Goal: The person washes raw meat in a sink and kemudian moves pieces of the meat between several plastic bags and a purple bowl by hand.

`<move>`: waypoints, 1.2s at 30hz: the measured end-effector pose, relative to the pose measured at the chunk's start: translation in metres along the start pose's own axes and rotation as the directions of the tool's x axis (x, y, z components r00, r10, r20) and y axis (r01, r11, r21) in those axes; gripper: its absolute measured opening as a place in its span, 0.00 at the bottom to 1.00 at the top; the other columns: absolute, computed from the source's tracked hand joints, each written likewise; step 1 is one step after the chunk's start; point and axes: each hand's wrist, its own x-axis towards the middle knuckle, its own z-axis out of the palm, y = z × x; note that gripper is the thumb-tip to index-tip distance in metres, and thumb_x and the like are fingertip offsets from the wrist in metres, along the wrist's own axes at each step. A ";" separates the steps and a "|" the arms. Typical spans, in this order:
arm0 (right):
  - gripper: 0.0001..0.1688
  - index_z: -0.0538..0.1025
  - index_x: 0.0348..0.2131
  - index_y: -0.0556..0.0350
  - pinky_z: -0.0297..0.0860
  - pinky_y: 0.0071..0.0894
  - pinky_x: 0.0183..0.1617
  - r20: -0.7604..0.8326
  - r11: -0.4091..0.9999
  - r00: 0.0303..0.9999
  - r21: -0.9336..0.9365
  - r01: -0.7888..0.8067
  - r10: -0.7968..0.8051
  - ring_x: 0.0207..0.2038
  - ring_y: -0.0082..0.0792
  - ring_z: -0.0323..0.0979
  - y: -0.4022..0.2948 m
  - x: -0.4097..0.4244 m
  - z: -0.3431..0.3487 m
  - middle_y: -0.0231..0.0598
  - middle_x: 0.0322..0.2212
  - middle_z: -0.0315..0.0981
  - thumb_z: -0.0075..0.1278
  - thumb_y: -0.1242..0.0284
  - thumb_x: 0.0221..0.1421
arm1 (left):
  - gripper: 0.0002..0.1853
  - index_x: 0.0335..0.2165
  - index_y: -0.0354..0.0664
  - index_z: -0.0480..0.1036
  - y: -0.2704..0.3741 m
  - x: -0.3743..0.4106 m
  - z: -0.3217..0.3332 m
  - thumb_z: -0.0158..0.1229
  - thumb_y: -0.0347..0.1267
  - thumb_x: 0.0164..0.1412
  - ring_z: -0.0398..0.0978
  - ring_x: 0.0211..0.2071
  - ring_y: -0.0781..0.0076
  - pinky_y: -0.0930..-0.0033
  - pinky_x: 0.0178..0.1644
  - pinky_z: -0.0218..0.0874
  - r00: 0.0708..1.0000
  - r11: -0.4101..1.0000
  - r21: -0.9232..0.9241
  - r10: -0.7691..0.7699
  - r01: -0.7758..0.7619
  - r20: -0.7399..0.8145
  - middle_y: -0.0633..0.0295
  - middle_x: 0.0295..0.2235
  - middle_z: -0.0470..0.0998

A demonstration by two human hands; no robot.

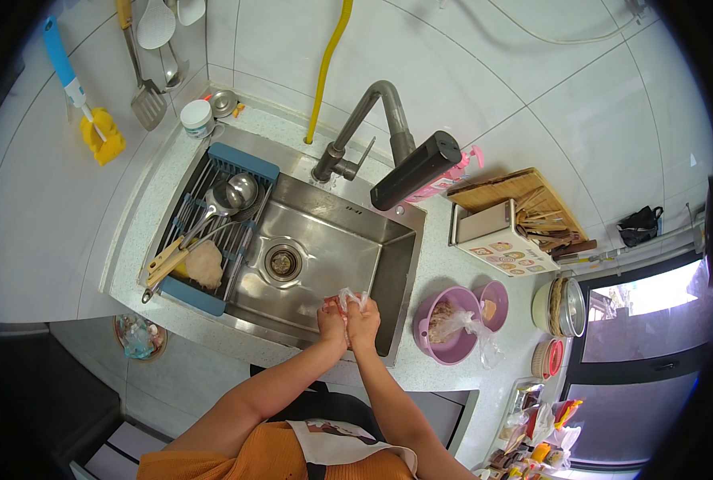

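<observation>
Over the near right part of the steel sink (326,246), my left hand (332,324) and my right hand (363,323) press together around a clear plastic bag (353,296). Its crumpled top sticks up between my fingers. Something reddish shows by the fingertips, but what the bag holds is mostly hidden. Left of the hands lies the drain (283,262). The grey faucet (386,102) rises behind the basin, its black spout attachment (416,171) turned to the right.
A drying rack (245,163) with ladles (241,191) and a pale sponge-like piece (205,265) spans the sink's left side. On the right counter stand a purple bowl (452,354) with a plastic bag, a smaller purple bowl (500,294), a utensil holder (485,223) and a cutting board (494,187).
</observation>
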 end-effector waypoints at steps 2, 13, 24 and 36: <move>0.12 0.75 0.31 0.61 0.65 0.30 0.40 -0.005 1.000 1.000 0.001 0.012 -0.012 0.34 0.39 0.71 0.001 0.000 0.001 0.45 0.31 0.71 0.50 0.71 0.45 | 0.11 0.31 0.35 0.67 0.000 0.000 0.001 0.40 0.30 0.61 0.69 0.25 0.73 0.71 0.29 0.62 0.999 1.000 -0.014 0.010 -0.010 -0.030 0.61 0.27 0.71; 0.10 0.73 0.31 0.59 0.64 0.35 0.40 -0.006 0.996 0.998 -0.076 0.057 -0.058 0.35 0.45 0.69 -0.002 0.000 0.000 0.48 0.31 0.69 0.46 0.73 0.46 | 0.10 0.36 0.35 0.62 -0.012 0.012 -0.005 0.43 0.32 0.59 0.69 0.29 0.71 0.70 0.32 0.64 0.996 0.999 0.036 -0.018 0.021 -0.093 0.59 0.31 0.69; 0.10 0.72 0.32 0.58 0.63 0.40 0.40 0.024 0.974 0.996 -0.207 0.088 -0.085 0.35 0.50 0.67 -0.006 -0.001 -0.003 0.50 0.32 0.67 0.42 0.74 0.48 | 0.12 0.37 0.34 0.61 -0.023 0.022 -0.014 0.44 0.33 0.59 0.69 0.29 0.70 0.70 0.33 0.64 0.996 0.994 0.104 -0.022 0.031 -0.088 0.58 0.32 0.69; 0.17 0.70 0.39 0.62 0.63 0.25 0.41 0.138 0.917 0.971 0.324 -0.231 0.196 0.37 0.29 0.66 -0.008 0.006 -0.013 0.38 0.33 0.68 0.42 0.67 0.55 | 0.20 0.46 0.39 0.60 0.024 -0.008 0.003 0.46 0.39 0.58 0.61 0.45 0.64 0.66 0.49 0.55 0.957 0.820 0.500 0.283 -0.278 0.068 0.52 0.44 0.57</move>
